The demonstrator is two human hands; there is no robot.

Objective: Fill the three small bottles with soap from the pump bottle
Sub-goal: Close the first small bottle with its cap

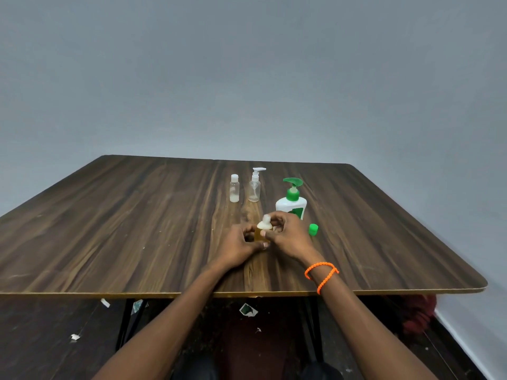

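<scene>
Both hands on the small amber bottle [260,233] mid-tabletop: left hand [241,246] grips its body, right hand [288,234] pinches the white cap [265,221]. Pump bottle [291,204] just behind, green cap [313,229] beside it, two clear bottles [234,188] toward the far edge

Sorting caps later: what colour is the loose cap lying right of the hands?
Green, the loose cap matches the pump bottle head; only the head view shows it.

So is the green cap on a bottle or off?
Off. The green cap sits alone on the table, right of both hands, beside the pump bottle.
</scene>
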